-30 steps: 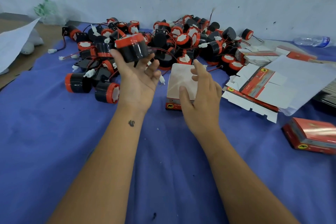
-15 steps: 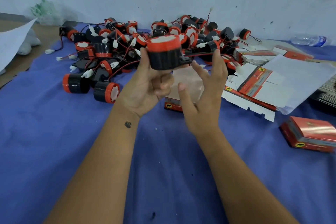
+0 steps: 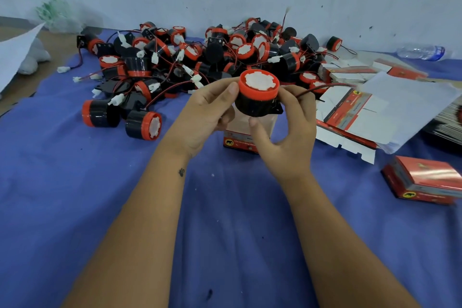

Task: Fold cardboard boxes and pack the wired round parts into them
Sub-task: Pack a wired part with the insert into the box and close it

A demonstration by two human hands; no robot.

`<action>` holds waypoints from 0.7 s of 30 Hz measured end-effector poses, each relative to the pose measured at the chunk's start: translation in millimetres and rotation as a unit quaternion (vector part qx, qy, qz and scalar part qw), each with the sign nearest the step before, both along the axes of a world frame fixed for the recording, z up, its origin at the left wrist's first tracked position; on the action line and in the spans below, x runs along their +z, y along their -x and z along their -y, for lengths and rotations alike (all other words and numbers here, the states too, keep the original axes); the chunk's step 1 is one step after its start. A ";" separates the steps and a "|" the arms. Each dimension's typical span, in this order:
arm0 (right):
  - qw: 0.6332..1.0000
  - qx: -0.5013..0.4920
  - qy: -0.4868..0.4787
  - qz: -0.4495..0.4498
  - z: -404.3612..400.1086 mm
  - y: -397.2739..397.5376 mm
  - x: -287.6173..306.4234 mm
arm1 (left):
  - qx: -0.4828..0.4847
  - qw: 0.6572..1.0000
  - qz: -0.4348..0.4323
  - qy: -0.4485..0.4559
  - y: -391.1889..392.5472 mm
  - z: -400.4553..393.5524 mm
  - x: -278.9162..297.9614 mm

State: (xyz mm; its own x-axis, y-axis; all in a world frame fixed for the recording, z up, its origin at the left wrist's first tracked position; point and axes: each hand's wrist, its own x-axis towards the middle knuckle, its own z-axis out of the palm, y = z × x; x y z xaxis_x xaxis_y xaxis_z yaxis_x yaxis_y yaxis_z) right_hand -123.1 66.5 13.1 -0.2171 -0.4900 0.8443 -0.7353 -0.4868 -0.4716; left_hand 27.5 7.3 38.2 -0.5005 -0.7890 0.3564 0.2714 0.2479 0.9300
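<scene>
Blue cloth covers your surface (image 3: 75, 195), and a big heap of wired round parts (image 3: 200, 57) still waits along its far edge, with flat unfolded boxes (image 3: 350, 117) stacked toward the right edge and one finished red box (image 3: 425, 182) nearer you on that side. Your left hand (image 3: 200, 117) and right hand (image 3: 287, 137) both grip one round part (image 3: 257, 97) just above an open box (image 3: 247, 137) at mid-surface. Judging by the heap, you're early on: nearly everything remains unpacked.

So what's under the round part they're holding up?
An open red box stands on the blue cloth beneath the round part. Both hands hide most of it, including whatever is inside.
</scene>
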 end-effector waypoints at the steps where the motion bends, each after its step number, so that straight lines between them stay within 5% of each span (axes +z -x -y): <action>1: 1.000 0.003 -0.008 -0.001 -0.7 0.4 0.8 | 0.025 0.999 0.014 0.020 1.7 -1.0 0.1; 9: 0.987 -0.131 -0.077 -0.061 3.5 -0.3 -4.2 | 0.252 0.960 0.057 0.107 6.9 7.0 -10.9; 12: 0.973 -0.161 -0.125 -0.106 6.7 0.4 -8.1 | 0.132 0.989 0.062 -0.039 4.5 12.6 -19.2; 15: 0.969 -0.161 -0.150 -0.114 7.2 -0.2 -8.9 | 0.032 0.991 0.111 -0.067 9.3 13.6 -29.9; 21: 0.952 -0.199 -0.151 -0.177 6.5 -0.1 -9.1 | 0.098 0.987 0.081 -0.095 19.4 11.6 -31.1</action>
